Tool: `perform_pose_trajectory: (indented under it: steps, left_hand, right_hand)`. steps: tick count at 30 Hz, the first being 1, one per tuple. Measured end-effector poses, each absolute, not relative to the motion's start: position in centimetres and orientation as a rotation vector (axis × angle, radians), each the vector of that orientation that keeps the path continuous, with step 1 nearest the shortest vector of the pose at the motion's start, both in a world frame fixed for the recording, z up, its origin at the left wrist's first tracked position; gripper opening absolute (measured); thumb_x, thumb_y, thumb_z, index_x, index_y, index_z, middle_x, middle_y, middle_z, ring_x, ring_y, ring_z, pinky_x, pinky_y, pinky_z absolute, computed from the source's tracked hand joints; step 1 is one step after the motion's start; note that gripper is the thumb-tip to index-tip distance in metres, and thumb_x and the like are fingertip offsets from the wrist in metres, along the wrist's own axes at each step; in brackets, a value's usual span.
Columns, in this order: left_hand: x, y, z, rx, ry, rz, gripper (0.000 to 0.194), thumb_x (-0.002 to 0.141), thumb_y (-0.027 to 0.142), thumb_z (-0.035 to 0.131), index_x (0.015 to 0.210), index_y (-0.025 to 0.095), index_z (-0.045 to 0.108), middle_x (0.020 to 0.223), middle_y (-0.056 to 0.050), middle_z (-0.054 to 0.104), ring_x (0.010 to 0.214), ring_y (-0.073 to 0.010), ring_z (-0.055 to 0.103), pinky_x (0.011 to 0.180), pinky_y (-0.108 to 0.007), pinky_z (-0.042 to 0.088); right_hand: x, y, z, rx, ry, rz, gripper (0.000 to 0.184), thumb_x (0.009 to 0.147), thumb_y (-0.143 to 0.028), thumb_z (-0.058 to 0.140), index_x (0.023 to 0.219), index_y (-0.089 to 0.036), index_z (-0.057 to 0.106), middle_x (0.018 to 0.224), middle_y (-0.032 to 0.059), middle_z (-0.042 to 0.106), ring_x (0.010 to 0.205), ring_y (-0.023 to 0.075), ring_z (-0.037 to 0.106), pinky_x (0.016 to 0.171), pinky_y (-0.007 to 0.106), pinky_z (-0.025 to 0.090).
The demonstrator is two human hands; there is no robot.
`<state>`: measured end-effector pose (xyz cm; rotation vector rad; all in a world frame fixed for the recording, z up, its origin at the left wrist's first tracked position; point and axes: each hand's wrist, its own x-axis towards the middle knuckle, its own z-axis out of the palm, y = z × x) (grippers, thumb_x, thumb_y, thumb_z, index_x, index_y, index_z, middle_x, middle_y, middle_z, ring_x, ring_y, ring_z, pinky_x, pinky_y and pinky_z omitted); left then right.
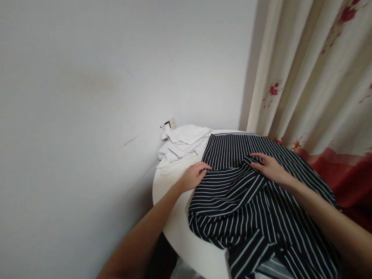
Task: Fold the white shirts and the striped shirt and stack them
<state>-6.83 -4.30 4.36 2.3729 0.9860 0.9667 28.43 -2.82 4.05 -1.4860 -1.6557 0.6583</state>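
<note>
A black shirt with white stripes (pixel 229 151) lies spread over a round white table (pixel 171 186). Its collar end is bunched toward me, and one part, seemingly a sleeve, is folded across the body. My left hand (pixel 194 176) is closed at the shirt's left edge, fingertips pinching the end of the folded part. Farther right, my right hand (pixel 270 167) grips a raised fold of the same fabric between thumb and fingers near the middle of the shirt.
Crumpled white cloth (pixel 186 141) lies at the table's back left, against the wall (pixel 116 97). Behind it is a wall socket (pixel 172 123) with something dark at its side. A cream and red floral curtain (pixel 290 77) hangs along the right.
</note>
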Motion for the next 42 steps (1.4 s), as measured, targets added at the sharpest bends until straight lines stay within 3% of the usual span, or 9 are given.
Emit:
perform_pose_trajectory:
  steps: [3, 6, 12, 18, 22, 26, 32, 37, 42]
  left_hand:
    - [-6.8, -6.7, 5.4, 2.381, 1.038, 0.950, 0.017, 0.094, 0.021, 0.054, 0.096, 0.020, 0.071, 0.095, -0.005, 0.066, 0.090, -0.0180, 0.062, 0.086, -0.032, 0.050]
    - [-7.3, -10.2, 5.7, 2.391, 1.104, 0.862, 0.007, 0.091, 0.025, 0.064, 0.092, 0.021, 0.070, 0.091, -0.003, 0.062, 0.086, -0.0178, 0.059, 0.082, -0.031, 0.048]
    - [-8.8, -16.4, 4.8, 2.397, 1.268, 0.582, 0.034, 0.073, 0.020, 0.080, 0.102, 0.025, 0.063, 0.104, -0.002, 0.060, 0.098, -0.0220, 0.056, 0.087, -0.034, 0.047]
    - [-9.3, -17.7, 2.8, 2.460, 1.326, 0.639, 0.035, 0.074, 0.001, 0.059, 0.097, 0.027, 0.064, 0.102, -0.002, 0.061, 0.100, -0.0220, 0.057, 0.090, -0.035, 0.048]
    - [-10.1, -17.5, 1.4, 2.382, 1.348, 0.802, 0.041, 0.071, -0.001, 0.050, 0.095, 0.027, 0.067, 0.096, -0.003, 0.061, 0.092, -0.0199, 0.060, 0.084, -0.033, 0.052]
    - [-10.8, -17.8, 0.7, 2.432, 1.265, 0.807, 0.039, 0.074, 0.001, 0.051, 0.094, 0.028, 0.070, 0.096, -0.005, 0.061, 0.090, -0.0197, 0.061, 0.080, -0.032, 0.053]
    - [-11.0, -18.4, 1.8, 2.495, 1.154, 0.646, 0.020, 0.091, 0.016, 0.057, 0.093, 0.027, 0.073, 0.090, -0.005, 0.064, 0.090, -0.0203, 0.061, 0.083, -0.034, 0.052]
    - [-10.1, -16.5, 4.7, 2.309, 1.180, 0.924, 0.025, 0.102, 0.025, 0.046, 0.104, 0.023, 0.071, 0.095, -0.006, 0.068, 0.090, -0.0183, 0.064, 0.081, -0.031, 0.053]
    - [-5.3, -11.3, 7.1, 2.458, 1.053, 0.877, 0.028, 0.102, 0.023, 0.044, 0.114, 0.022, 0.070, 0.117, -0.007, 0.070, 0.111, -0.0201, 0.063, 0.104, -0.038, 0.048]
  right_hand:
    - [29.1, -2.1, 4.5, -1.508, -1.623, 0.667, 0.047, 0.081, -0.038, 0.067, 0.124, -0.019, 0.068, 0.108, 0.0108, 0.073, 0.099, 0.0277, 0.069, 0.094, 0.046, 0.054]
    - [29.5, -1.5, 3.8, -1.518, -1.667, 0.623, 0.044, 0.080, -0.038, 0.069, 0.120, -0.020, 0.070, 0.110, 0.0107, 0.073, 0.097, 0.0271, 0.069, 0.092, 0.045, 0.055]
    - [30.2, -0.8, 0.7, -1.631, -1.779, 0.573, 0.042, 0.080, -0.038, 0.069, 0.116, -0.017, 0.071, 0.118, 0.0147, 0.071, 0.102, 0.0299, 0.069, 0.094, 0.046, 0.054]
    - [30.9, -0.9, -0.2, -1.729, -1.842, 0.552, 0.049, 0.072, -0.036, 0.077, 0.116, -0.015, 0.072, 0.102, 0.0139, 0.074, 0.091, 0.0296, 0.072, 0.091, 0.048, 0.055]
    - [30.6, -1.9, 0.7, -1.537, -1.754, 0.792, 0.058, 0.068, -0.028, 0.079, 0.124, -0.020, 0.069, 0.118, 0.0130, 0.071, 0.109, 0.0321, 0.068, 0.097, 0.049, 0.054]
    - [30.5, -2.4, 2.1, -1.384, -1.633, 0.932, 0.056, 0.078, -0.031, 0.071, 0.133, -0.024, 0.063, 0.118, 0.0102, 0.071, 0.119, 0.0307, 0.063, 0.099, 0.048, 0.053]
    - [30.8, -2.4, 1.1, -1.645, -1.909, 0.577, 0.066, 0.078, -0.022, 0.066, 0.143, -0.014, 0.053, 0.094, 0.0102, 0.072, 0.091, 0.0295, 0.070, 0.092, 0.048, 0.054]
    - [28.5, -4.3, 1.7, -1.628, -2.024, 0.050, 0.047, 0.089, -0.028, 0.057, 0.134, -0.017, 0.062, 0.121, 0.0165, 0.065, 0.117, 0.0343, 0.059, 0.106, 0.052, 0.044]
    - [23.8, -7.0, 2.9, -1.187, -2.329, 0.202, 0.046, 0.095, -0.037, 0.054, 0.137, -0.022, 0.061, 0.148, 0.0110, 0.053, 0.138, 0.0312, 0.045, 0.117, 0.052, 0.034]
